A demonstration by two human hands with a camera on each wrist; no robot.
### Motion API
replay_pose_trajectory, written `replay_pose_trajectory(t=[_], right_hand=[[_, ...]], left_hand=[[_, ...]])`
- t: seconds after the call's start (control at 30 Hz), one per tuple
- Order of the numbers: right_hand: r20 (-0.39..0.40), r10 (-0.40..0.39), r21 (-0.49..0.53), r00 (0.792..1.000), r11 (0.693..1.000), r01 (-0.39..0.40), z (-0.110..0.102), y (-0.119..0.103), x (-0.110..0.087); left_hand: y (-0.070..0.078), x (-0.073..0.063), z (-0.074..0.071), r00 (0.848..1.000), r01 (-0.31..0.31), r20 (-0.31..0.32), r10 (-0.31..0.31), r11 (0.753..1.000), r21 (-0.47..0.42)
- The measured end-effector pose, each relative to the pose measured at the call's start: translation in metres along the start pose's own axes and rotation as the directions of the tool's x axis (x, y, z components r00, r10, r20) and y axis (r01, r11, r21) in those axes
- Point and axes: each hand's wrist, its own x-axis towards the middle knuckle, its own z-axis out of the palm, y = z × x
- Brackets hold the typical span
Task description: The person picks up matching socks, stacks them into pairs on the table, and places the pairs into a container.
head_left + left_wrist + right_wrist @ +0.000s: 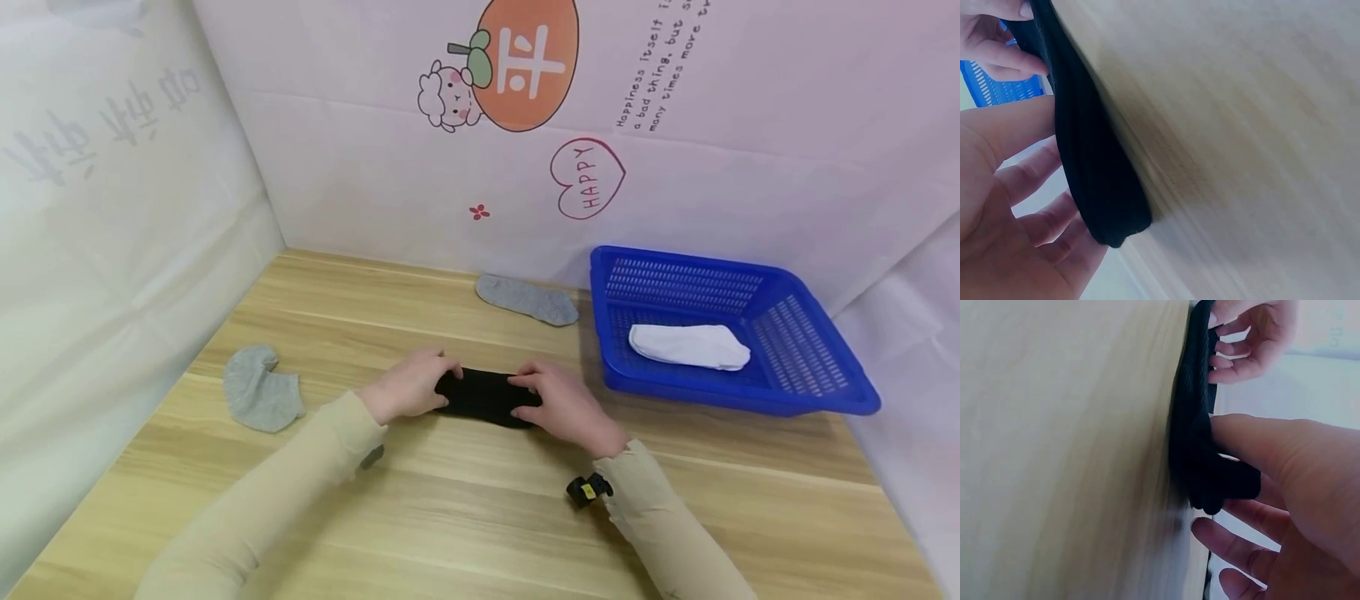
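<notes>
Beige sleeves point(255, 500) lie nearest us, extending from the bottom edge over the wooden table point(450, 525). At far left we see a bent gray sock point(258, 398). Next comes the left hand point(408, 386), thumb and fingers pinching the left end of a black sock point(483, 397), which spans between both hands near the table's middle. Farther back, by the backdrop point(360, 183) (its printed heart reads HAPPY), we spot a flatter gray sock point(525, 300). The right hand point(564, 407) follows, thumb and fingers gripping the black sock's right end. Rightmost, we find a blue basket point(701, 392) with a white sock point(690, 346) inside.
</notes>
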Motion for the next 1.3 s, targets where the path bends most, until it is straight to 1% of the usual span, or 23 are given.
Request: replay_pose_trajectory(t=[0.17, 0.3, 0.37, 0.5, 0.57, 0.63, 0.73, 0.77, 0.83, 0.9, 0.97, 1.1, 1.2, 1.3], right_hand=[[0.015, 0.019, 0.023, 1.0, 1.0, -0.019, -0.001, 0.004, -0.003], [0.009, 0.05, 0.033, 0.999, 0.998, -0.051, 0.001, 0.003, -0.002], [0.006, 0.065, 0.035, 0.998, 0.997, -0.065, 0.001, 0.001, -0.001], [-0.011, 0.135, 0.074, 0.991, 0.988, -0.134, -0.001, -0.004, 0.001], [-0.021, 0.179, 0.105, 0.984, 0.979, -0.176, -0.002, -0.004, 0.0], [-0.029, 0.212, 0.123, 0.977, 0.971, -0.207, -0.002, -0.003, 0.0], [-0.019, 0.25, 0.141, 0.968, 0.959, -0.245, -0.001, 0.001, -0.002], [-0.018, 0.26, 0.144, 0.966, 0.956, -0.255, 0.0, 0.002, -0.002], [-0.011, 0.28, 0.154, 0.96, 0.949, -0.275, 0.002, 0.005, -0.002], [-0.008, 0.29, 0.17, 0.957, 0.944, -0.284, 0.004, 0.006, -0.002], [-0.005, 0.288, 0.186, 0.958, 0.941, -0.282, 0.006, 0.007, 0.0], [0.01, 0.297, 0.222, 0.955, 0.93, -0.291, 0.007, 0.007, 0.003], [0.025, 0.301, 0.244, 0.953, 0.923, -0.297, 0.007, 0.007, 0.006], [0.042, 0.281, 0.254, 0.959, 0.925, -0.282, 0.006, 0.008, 0.01]], left_hand=[[-0.004, -0.003, 0.0, 1.0, 0.007, -0.015, -0.007, 1.0, -0.03], [-0.004, -0.003, 0.0, 0.999, 0.029, -0.012, -0.029, 0.998, -0.048], [-0.003, -0.002, -0.001, 1.0, 0.028, -0.011, -0.028, 0.998, -0.048], [0.0, 0.0, -0.004, 0.999, 0.03, -0.041, -0.032, 0.998, -0.049], [0.001, 0.0, -0.006, 0.996, 0.061, -0.059, -0.064, 0.997, -0.05], [0.001, -0.002, -0.008, 0.991, 0.115, -0.064, -0.118, 0.992, -0.047], [0.001, -0.005, -0.009, 0.978, 0.207, -0.033, -0.207, 0.978, -0.012], [0.0, -0.006, -0.009, 0.973, 0.229, -0.025, -0.229, 0.973, 0.003], [0.0, -0.008, -0.009, 0.966, 0.26, -0.013, -0.26, 0.965, 0.015], [0.001, -0.008, -0.009, 0.962, 0.272, -0.012, -0.272, 0.962, 0.017], [0.002, -0.008, -0.008, 0.961, 0.276, -0.016, -0.276, 0.961, 0.002], [0.002, -0.006, -0.007, 0.965, 0.259, -0.029, -0.259, 0.966, -0.026], [0.002, -0.006, -0.006, 0.972, 0.23, -0.036, -0.233, 0.971, -0.055], [0.003, -0.006, -0.005, 0.978, 0.203, -0.034, -0.206, 0.976, -0.082]])
